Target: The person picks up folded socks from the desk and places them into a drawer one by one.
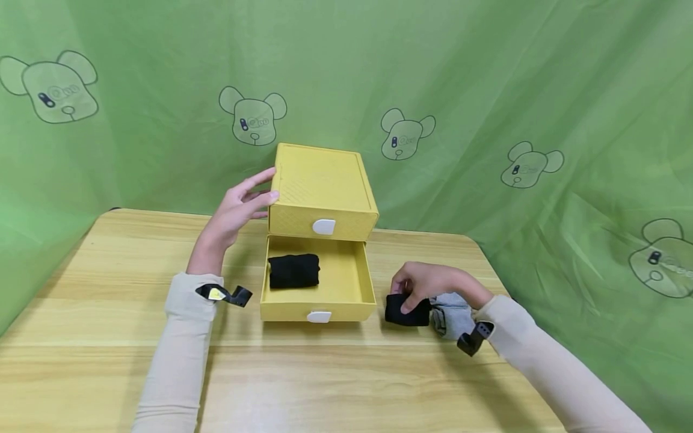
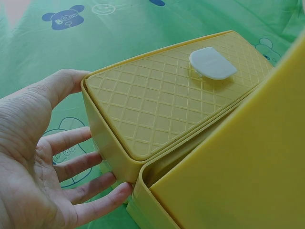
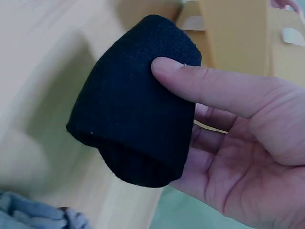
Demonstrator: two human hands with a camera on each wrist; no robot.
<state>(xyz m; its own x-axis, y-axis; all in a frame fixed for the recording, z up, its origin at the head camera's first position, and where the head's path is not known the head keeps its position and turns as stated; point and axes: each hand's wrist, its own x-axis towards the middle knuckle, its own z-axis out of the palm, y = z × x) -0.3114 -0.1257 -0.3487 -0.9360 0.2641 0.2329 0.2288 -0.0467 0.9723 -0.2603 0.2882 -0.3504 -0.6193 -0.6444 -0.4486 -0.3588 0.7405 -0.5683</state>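
Note:
A two-drawer yellow cabinet [image 1: 325, 177] stands at the back of the table, upper drawer closed and lower drawer [image 1: 346, 279] pulled out. One roll of black socks [image 1: 294, 271] lies in the left part of that lower drawer. My left hand [image 1: 233, 207] touches the cabinet's left side, its fingers spread and fairly straight in the left wrist view. To the right of the drawer, my right hand [image 1: 428, 282] pinches another roll of black socks [image 3: 136, 100], thumb on the near face and fingers behind. Grey rolled socks [image 1: 452, 316] sit beside it, partly hidden by the right hand and wrist.
White handles mark the upper drawer front [image 1: 324, 227] and the lower one. Under everything is a light wooden table [image 1: 303, 379]. A green curtain [image 1: 335, 66] with bear-head drawings hangs behind and at both sides.

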